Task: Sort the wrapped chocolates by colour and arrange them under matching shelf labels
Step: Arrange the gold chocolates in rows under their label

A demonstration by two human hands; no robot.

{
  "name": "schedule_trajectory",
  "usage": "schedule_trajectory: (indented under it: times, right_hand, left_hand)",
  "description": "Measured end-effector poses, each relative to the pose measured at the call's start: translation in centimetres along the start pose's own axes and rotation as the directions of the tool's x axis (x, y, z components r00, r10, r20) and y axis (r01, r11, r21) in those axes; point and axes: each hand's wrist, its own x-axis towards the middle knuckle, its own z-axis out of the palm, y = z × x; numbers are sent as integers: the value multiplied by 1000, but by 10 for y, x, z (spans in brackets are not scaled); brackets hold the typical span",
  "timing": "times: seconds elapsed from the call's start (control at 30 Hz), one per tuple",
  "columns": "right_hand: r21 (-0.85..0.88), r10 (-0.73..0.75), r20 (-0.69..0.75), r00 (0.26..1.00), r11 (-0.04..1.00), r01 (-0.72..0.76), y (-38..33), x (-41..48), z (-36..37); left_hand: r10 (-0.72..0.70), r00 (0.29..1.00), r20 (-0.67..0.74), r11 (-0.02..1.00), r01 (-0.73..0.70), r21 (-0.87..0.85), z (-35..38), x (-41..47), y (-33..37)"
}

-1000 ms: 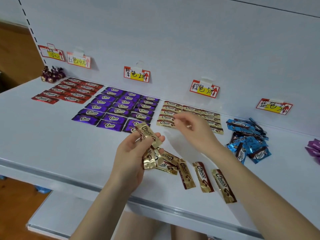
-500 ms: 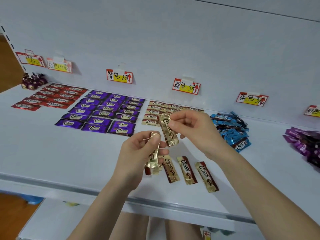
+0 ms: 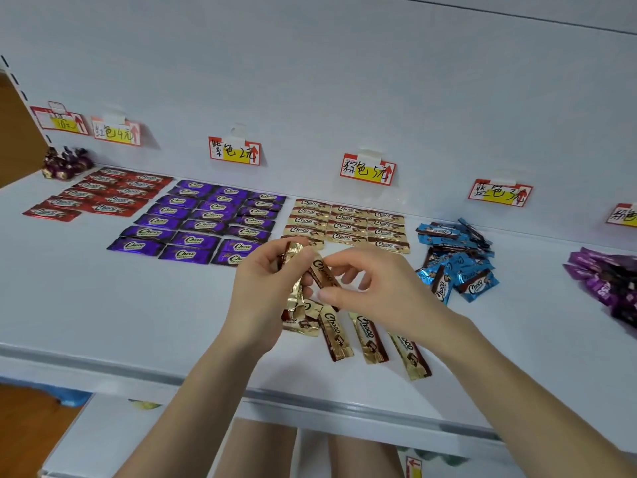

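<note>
The left hand grips a small bunch of gold-wrapped chocolates, fingers curled around it; how many are in the bunch cannot be told. The right hand pinches 1 gold chocolate between thumb and fingers, just beside the bunch. Under the hands, 3 gold chocolates lie side by side near the shelf's front edge, with a few more partly hidden under the left hand.

Against the back wall the brown label hangs above the gold grid in 3 columns, about 13 pieces. The purple grid, under the purple label, holds roughly 20 pieces in 3 columns. The red rows sit under the red label, around 12 pieces. The blue pile lies loose under the blue label, too jumbled to count. 6 labels show in all, the rightmost cut off.

The white shelf has a pale metal front lip; a wooden floor shows below at left.
</note>
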Motion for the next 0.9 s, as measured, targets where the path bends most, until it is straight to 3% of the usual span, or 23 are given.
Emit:
schedule_trajectory:
  times: [0.13, 0.23, 0.4, 0.5, 0.6, 0.67, 0.77, 0.9]
  right_hand:
    - [34, 0, -46, 999, 999, 2, 6, 2, -1]
    - [73, 22, -4, 1000, 997, -21, 5, 3, 1]
    - [-67, -27, -6, 1000, 997, 27, 9, 7, 9]
    - [105, 16, -44, 999, 994, -11, 10, 9, 4]
    - [309, 63, 22, 998, 949, -66, 10, 10, -4]
    - [356, 79, 50, 996, 930, -92, 12, 10, -6]
    - [280, 77, -7, 997, 957, -72, 15, 7, -6]
    - [-45, 9, -58, 998, 999, -12, 20, 4, 2]
  left_hand:
    - [-24, 1000, 19, 999, 25, -22, 1, 1, -3]
    - [-25, 1000, -14, 999, 24, -42, 0, 4, -4]
    - [-59, 998, 19, 996, 60, -64, -1, 6, -4]
    - [-60, 998, 30, 997, 61, -51, -2, 7, -4]
    - [-77, 997, 21, 997, 77, -11, -5, 10, -4]
    - [-80, 996, 35, 997, 80, 9, -7, 11, -4]
    - [-72, 997, 30, 997, 72, 4, -6, 12, -6]
    - [-95, 995, -21, 995, 94, -40, 0, 14, -10]
